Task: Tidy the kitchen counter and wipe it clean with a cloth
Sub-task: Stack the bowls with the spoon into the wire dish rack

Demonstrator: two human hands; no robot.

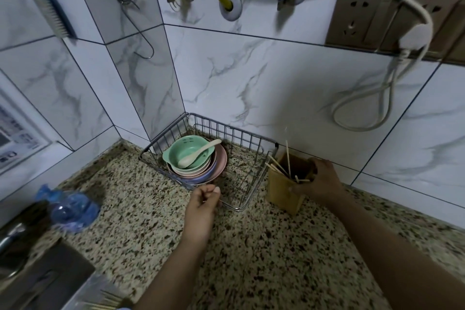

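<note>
Granite counter (251, 246) was unwiped; your right hand (317, 180) gripped the chopstick holder (281, 192), left hand (203, 202) pinched the wire basket (241, 191).

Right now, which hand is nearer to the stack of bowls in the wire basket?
Left. The left hand is at the wire basket's front rim, just below the stack of bowls. The right hand grips the wooden chopstick holder, outside the basket's right side.

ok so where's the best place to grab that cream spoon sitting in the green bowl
Take the cream plastic spoon by its handle end, coming from above and the right. The handle sticks up past the rim of the green two-eared bowl, clear of the wire basket, while its scoop lies low inside the bowl.
</note>
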